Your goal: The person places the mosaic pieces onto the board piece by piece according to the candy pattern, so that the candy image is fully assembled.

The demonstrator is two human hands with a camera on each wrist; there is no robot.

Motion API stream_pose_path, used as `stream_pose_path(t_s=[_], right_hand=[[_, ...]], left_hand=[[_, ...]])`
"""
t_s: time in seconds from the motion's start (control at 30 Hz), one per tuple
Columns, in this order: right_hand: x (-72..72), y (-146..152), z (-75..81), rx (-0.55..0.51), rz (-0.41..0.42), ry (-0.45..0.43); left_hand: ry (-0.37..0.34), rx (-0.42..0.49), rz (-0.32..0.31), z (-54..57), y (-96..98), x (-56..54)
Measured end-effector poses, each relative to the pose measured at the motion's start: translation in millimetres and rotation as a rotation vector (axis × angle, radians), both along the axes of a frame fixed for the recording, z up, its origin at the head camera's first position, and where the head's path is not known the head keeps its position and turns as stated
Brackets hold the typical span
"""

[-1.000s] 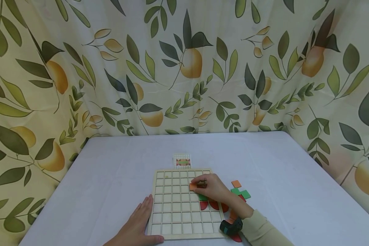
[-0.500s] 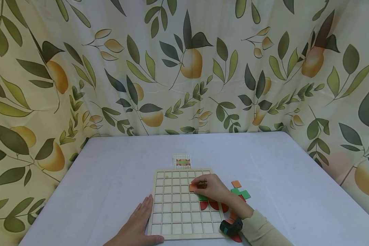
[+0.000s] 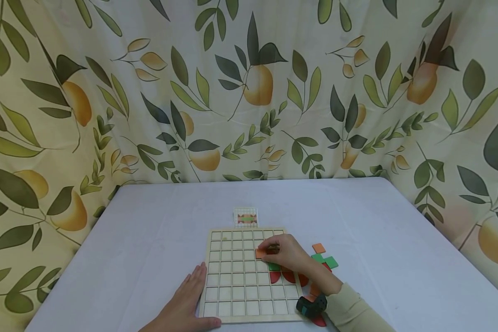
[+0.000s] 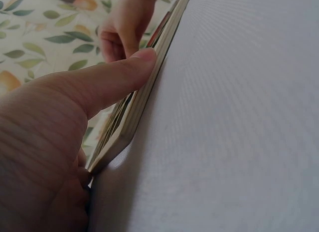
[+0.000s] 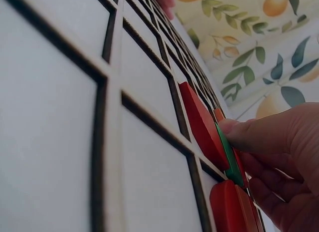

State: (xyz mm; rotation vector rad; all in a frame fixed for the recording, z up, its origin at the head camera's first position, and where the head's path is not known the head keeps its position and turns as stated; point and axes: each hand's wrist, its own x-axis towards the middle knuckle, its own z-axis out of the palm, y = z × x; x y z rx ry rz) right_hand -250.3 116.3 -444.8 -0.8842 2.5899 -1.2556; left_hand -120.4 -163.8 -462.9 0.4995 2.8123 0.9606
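Note:
A wooden grid board (image 3: 232, 319) lies on the table in the head view. My right hand (image 3: 285, 252) is over its right part and pinches an orange square tile (image 3: 260, 253) between thumb and fingertips at a cell. Close by on the grid sit a green tile (image 3: 274, 267) and red rounded tiles (image 3: 275, 277), partly covered by that hand. In the right wrist view the thumb touches the orange tile (image 5: 219, 115) beside the green one (image 5: 230, 159). My left hand (image 3: 185, 297) rests along the board's left edge with straight fingers, its thumb (image 4: 124, 77) on the front rim.
A small pattern card (image 3: 246, 217) lies just beyond the board. Loose tiles, among them an orange one (image 3: 318, 248) and a green one (image 3: 331, 262), lie to the right; some are under the right forearm. A leaf-and-fruit curtain (image 3: 240, 138) hangs behind the white table (image 3: 162, 221).

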Motion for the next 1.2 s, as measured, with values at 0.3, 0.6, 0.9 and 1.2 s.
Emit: stream_pose_path(t_s=[0.3,0.6,0.9,1.2], right_hand=[[0.0,0,-1.1,-0.007,0.007,0.006],[-0.4,0,-1.8,-0.02,0.028,0.036],[0.5,5,1.7,-0.077,-0.038,-0.005],[6.4,27,10.0,-0.059,-0.135,0.049]], left_hand=[[0.019,-0.007,-0.009,-2.0,-0.5,0.2],[0.017,-0.006,-0.002,-1.5,-0.1,0.0],[0.007,-0.002,-0.002,-1.0,0.4,-0.2],[-0.01,0.005,0.009,0.1,0.6,0.4]])
